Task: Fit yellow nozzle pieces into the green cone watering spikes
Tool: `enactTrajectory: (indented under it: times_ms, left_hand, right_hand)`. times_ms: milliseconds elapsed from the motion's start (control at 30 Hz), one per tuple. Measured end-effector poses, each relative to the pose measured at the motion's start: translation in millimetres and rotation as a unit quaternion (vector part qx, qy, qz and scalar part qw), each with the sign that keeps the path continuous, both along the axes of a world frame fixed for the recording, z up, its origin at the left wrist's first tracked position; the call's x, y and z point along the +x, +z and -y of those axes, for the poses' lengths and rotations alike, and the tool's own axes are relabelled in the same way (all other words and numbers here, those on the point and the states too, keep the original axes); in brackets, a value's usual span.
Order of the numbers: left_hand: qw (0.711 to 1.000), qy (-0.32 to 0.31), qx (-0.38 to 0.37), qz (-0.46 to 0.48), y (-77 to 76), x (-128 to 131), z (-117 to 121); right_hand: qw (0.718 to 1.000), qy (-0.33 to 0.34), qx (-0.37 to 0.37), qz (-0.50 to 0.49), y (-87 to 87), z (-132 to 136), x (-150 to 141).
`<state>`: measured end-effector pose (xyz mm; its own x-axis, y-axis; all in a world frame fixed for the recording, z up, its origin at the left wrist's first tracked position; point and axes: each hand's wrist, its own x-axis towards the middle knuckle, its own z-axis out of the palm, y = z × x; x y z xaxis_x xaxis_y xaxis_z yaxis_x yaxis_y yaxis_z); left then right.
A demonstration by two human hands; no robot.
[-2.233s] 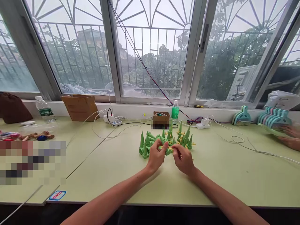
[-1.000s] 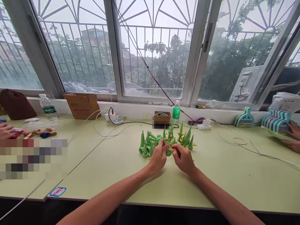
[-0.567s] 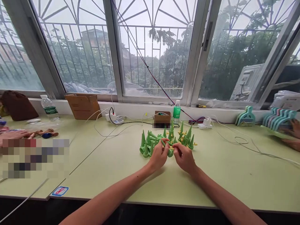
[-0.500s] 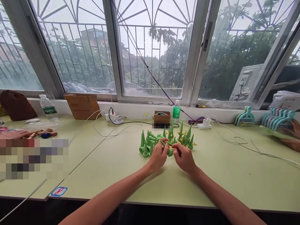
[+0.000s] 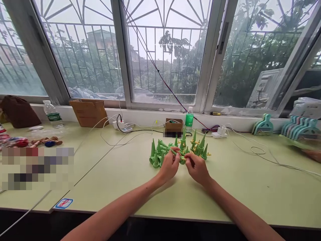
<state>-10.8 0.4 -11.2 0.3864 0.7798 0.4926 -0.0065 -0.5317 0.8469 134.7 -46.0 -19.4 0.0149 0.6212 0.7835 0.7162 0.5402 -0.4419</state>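
Note:
Both my hands meet over the table at the front of a cluster of green plant watering spikes point(image 5: 155, 160). My left hand point(image 5: 171, 164) is closed around one green watering spike point(image 5: 174, 152), its pointed end toward the upper left. The fingers of my right hand point(image 5: 198, 167) are pinched at the spike's other end, by a small yellow valve point(image 5: 184, 159); the fingertips partly hide it. Several spikes stand upright with their tips up, and some lie on their sides. Those at the right carry yellow valves point(image 5: 209, 154).
Behind the spikes are a small cardboard box point(image 5: 174, 124) and a green-labelled bottle point(image 5: 189, 117). White cables and a power strip point(image 5: 219, 134) run along the back. Turquoise hanger-like pieces point(image 5: 263, 126) stand at the right. A larger box point(image 5: 88, 113) sits back left.
My hands stay nearly in place on the spike, with only slight finger movement. Another person's hand at the far left has left view, and hands at the far right have mostly withdrawn.

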Motion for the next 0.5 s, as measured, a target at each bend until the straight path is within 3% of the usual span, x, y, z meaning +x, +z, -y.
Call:
enactTrajectory:
  times_ms: [267, 500]
  left_hand:
    - [1.000, 0.011, -0.002, -0.014, 2.7, -1.9, 4.7]
    - [0.997, 0.023, 0.056, -0.052, -2.5, -4.2, 4.0]
  right_hand:
    - [1.000, 0.020, -0.018, 0.003, -0.9, -0.6, 0.6]
    - [0.998, 0.041, -0.039, -0.003, -1.5, -0.7, 0.2]
